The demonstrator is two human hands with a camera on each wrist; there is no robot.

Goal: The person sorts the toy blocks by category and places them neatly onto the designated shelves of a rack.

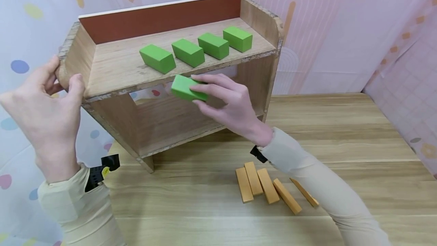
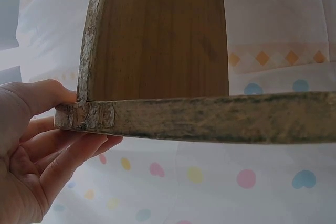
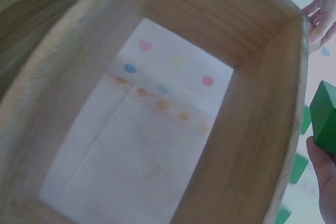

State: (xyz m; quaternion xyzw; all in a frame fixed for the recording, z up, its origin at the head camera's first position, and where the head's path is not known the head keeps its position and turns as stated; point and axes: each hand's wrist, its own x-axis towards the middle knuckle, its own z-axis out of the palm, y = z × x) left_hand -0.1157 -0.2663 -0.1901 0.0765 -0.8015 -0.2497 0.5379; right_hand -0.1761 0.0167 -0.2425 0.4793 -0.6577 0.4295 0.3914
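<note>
1. Shelf (image 1: 117, 122): it stands on the counter (image 1: 358, 132), with a top board (image 1: 116, 62), a lower board (image 1: 170, 132) and a red-brown back strip (image 1: 164, 22).
2. Left hand (image 1: 47, 105): its grip grasps the front end of the shelf's left panel (image 1: 79, 52), thumb and fingers on opposite sides, seemingly to steady it.
3. Right hand (image 1: 227, 100): its grip pinches the held block (image 1: 184, 86) between thumb and fingers, near the top board's front edge; whether block and board touch, I cannot tell.
4. Green blocks (image 1: 213, 45): four sit on the top board in a row along its front edge, with room to the left of the leftmost.
5. Held block: green like those four. The step in hand looks like setting out that row, though one moment cannot show whether this block is arriving or leaving. If it is to join, the next move calls for clearing the front edge, matching the others' angle, lowering it beside the leftmost without nudging it, then loosening the grip.
6. Orange blocks (image 1: 268, 185): five thinner ones lie on the counter in front of the shelf, near the right sleeve (image 1: 314, 174), untouched.
</note>
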